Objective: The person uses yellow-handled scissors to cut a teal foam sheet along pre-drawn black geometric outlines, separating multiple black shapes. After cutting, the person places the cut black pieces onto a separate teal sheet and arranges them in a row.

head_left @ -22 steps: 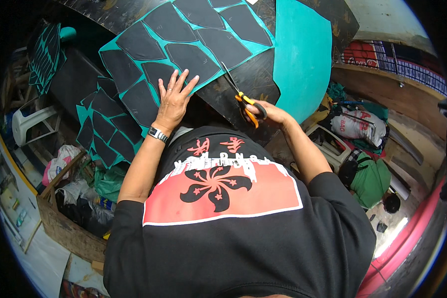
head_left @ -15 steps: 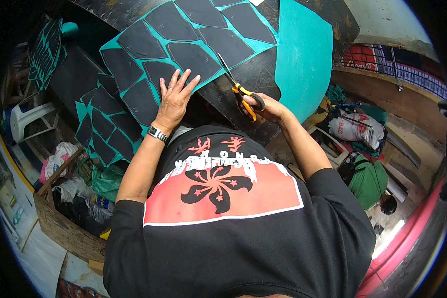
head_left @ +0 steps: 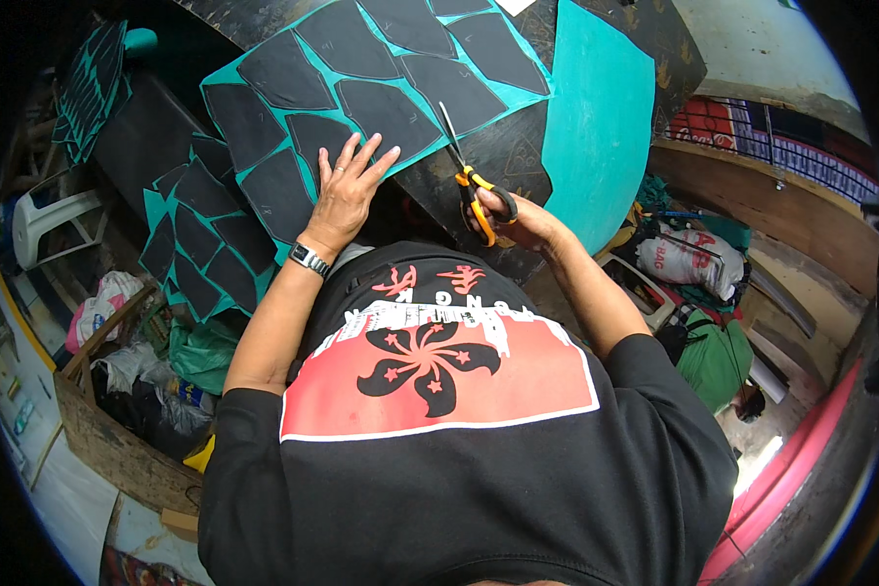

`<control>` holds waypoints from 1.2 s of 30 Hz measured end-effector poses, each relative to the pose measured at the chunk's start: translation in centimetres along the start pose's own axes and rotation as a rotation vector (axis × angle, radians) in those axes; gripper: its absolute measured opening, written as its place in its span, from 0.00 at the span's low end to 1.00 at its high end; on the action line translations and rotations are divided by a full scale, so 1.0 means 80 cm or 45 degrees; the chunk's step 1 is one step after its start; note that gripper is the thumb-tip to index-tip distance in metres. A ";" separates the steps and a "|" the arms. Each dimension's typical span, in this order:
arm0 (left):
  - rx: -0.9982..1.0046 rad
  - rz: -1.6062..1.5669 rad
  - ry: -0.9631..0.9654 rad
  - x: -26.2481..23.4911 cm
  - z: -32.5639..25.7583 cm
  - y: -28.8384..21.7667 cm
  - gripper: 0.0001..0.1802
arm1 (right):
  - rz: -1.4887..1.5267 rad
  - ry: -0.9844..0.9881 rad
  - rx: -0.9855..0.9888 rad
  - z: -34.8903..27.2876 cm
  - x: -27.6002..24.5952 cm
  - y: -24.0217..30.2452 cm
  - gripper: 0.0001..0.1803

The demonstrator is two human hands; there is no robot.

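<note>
Scissors (head_left: 466,179) gripped by the right hand (head_left: 525,225) neighbour teal sheeting (head_left: 601,117); spread left hand (head_left: 344,198) overlaps black panels (head_left: 312,137).

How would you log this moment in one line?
left hand: spread on green-and-black sheet | right hand: holding scissors at sheet's edge | plain green sheet: to the right
</note>
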State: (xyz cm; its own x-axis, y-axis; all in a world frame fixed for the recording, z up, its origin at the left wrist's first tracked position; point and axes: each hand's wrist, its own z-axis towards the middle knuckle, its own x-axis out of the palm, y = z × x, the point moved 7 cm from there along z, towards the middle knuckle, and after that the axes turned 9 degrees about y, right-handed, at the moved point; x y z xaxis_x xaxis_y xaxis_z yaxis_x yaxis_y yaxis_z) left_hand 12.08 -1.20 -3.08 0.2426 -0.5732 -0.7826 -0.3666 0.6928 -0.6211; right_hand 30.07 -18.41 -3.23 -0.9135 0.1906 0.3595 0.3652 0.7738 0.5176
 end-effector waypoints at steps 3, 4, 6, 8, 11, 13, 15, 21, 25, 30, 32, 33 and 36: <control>-0.003 0.017 0.008 0.000 0.000 0.000 0.27 | 0.067 0.008 -0.022 0.002 0.003 -0.001 0.32; 0.003 0.014 0.003 -0.001 -0.001 0.000 0.27 | 0.082 0.009 -0.026 0.002 0.003 -0.001 0.32; -0.003 0.002 0.018 -0.001 -0.001 0.002 0.27 | 0.021 -0.002 -0.025 0.001 0.001 0.002 0.32; 0.005 -0.016 0.014 -0.002 -0.001 0.002 0.27 | -0.041 -0.008 -0.012 -0.001 0.000 0.004 0.32; -0.004 -0.027 0.025 -0.002 0.000 0.002 0.27 | -0.110 0.011 0.005 -0.002 0.005 0.006 0.32; -0.007 -0.028 0.027 -0.003 0.001 0.001 0.27 | -0.118 0.008 -0.001 -0.001 0.008 0.008 0.32; -0.018 -0.029 0.035 -0.003 0.001 0.001 0.27 | -0.075 0.004 -0.001 0.000 0.011 0.009 0.31; 0.000 -0.031 0.033 -0.004 0.000 0.005 0.27 | -0.005 -0.089 -0.051 -0.006 0.006 0.021 0.25; 0.030 -0.040 0.034 -0.005 0.000 0.009 0.25 | 0.007 -0.002 -0.020 -0.009 0.006 0.023 0.22; 0.075 -0.225 -0.021 -0.015 -0.003 0.012 0.24 | 0.101 -0.065 0.098 0.010 0.000 0.025 0.28; 0.092 -0.260 -0.025 -0.018 -0.006 0.011 0.23 | 0.150 -0.016 0.077 0.026 0.003 0.034 0.29; 0.099 -0.274 -0.028 -0.021 -0.006 0.011 0.23 | 0.141 -0.022 0.070 0.029 0.004 0.036 0.29; 0.077 -0.296 -0.012 -0.023 -0.008 0.014 0.23 | 0.074 -0.041 0.008 0.034 0.005 0.043 0.25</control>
State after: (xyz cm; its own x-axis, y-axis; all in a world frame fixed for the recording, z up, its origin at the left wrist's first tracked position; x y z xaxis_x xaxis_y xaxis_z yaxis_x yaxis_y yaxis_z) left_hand 10.65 0.38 -2.28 0.3227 -0.7163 -0.6187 -0.2455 0.5679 -0.7856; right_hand 30.46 -14.02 -3.37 -0.8961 0.2546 0.3636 0.4168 0.7644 0.4919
